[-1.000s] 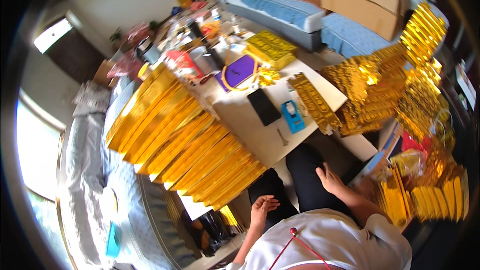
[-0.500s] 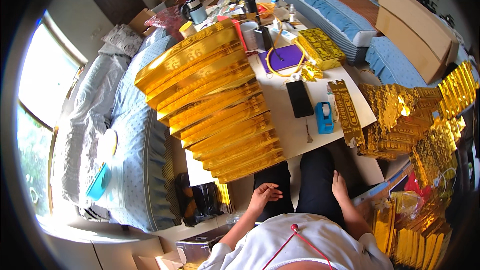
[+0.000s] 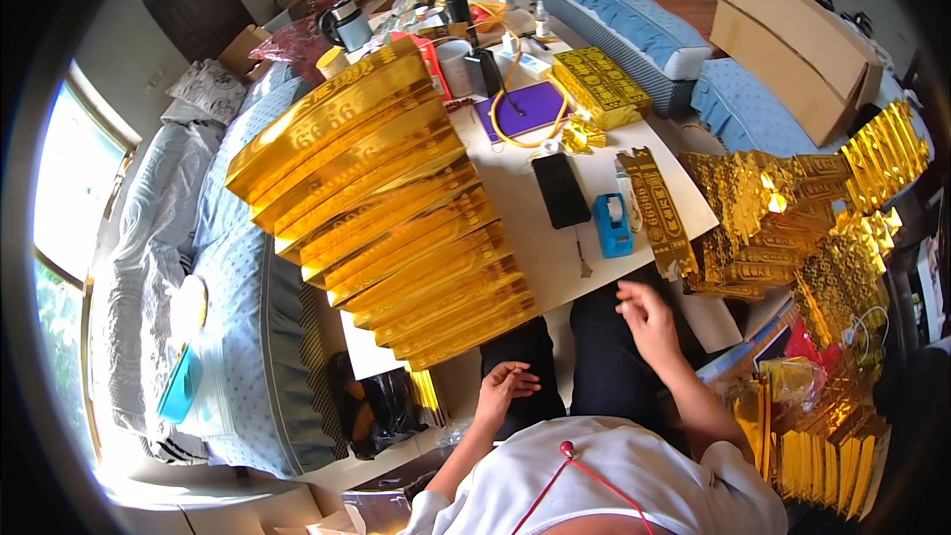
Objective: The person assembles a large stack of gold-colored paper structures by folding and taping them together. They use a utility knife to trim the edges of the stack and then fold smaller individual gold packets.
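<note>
My left hand (image 3: 507, 392) hovers over my left thigh, fingers loosely bent, with nothing seen in it. My right hand (image 3: 650, 319) is raised above my right thigh, just off the table's near edge. Its fingers are bent and somewhat apart, and I see nothing held. Closest to it are a blue tape dispenser (image 3: 613, 226) and a strip of gold printed foil card (image 3: 656, 210). A tall stack of folded gold foil pieces (image 3: 406, 223) fans across the left side of the white table (image 3: 535, 275).
A black phone (image 3: 561, 191), purple pad (image 3: 522, 111) and gold printed box (image 3: 600, 87) occupy the table. Gold foil heaps (image 3: 763, 228) crowd the right side. Folded gold pieces (image 3: 822, 466) lie lower right. A blue-covered bed (image 3: 248, 337) stands left; a cardboard box (image 3: 792, 50) leans at back right.
My right hand has risen from beside my right thigh toward the table edge. My left hand stays over my left thigh. The whole view has shifted slightly.
</note>
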`<state>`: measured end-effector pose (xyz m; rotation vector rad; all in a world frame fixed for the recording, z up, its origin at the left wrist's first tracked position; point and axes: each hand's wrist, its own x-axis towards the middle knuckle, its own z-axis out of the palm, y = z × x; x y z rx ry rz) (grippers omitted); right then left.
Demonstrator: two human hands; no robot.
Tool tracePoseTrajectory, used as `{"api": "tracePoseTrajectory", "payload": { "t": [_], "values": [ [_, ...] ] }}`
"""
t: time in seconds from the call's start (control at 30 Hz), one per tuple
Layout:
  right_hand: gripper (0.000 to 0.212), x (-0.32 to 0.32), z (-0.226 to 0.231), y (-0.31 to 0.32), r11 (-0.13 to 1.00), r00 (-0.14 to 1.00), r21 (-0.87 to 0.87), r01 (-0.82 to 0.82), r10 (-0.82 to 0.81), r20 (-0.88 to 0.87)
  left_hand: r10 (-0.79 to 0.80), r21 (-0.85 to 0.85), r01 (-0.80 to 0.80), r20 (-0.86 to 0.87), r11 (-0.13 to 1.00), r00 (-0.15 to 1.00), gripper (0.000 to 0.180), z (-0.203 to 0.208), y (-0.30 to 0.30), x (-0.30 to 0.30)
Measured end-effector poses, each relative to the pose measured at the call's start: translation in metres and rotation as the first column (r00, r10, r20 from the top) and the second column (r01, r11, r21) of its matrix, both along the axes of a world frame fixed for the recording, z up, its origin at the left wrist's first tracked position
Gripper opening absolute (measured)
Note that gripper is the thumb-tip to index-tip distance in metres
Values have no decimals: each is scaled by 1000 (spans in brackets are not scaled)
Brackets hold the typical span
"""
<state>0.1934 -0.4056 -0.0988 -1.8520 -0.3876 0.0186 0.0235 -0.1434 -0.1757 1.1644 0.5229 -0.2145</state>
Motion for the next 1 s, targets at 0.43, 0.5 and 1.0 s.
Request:
{"api": "tracePoseTrajectory", "payload": {
  "t": [0.43, 0.5, 1.0],
  "values": [
    [28, 247, 35, 36, 984, 989, -112, 136, -128, 80, -38, -54, 33, -77, 998, 996, 28, -1, 11, 12],
    [29, 277, 28, 52, 943, 970, -238, 232, -207, 129, -46, -72, 40, -95, 997, 994, 27, -1, 12, 14],
    [40, 321, 28, 140, 402, 863, -768, 499, -148, 483, -48, -114, 23, -222, 993, 974, 29, 18, 20, 21]
  ]
}}
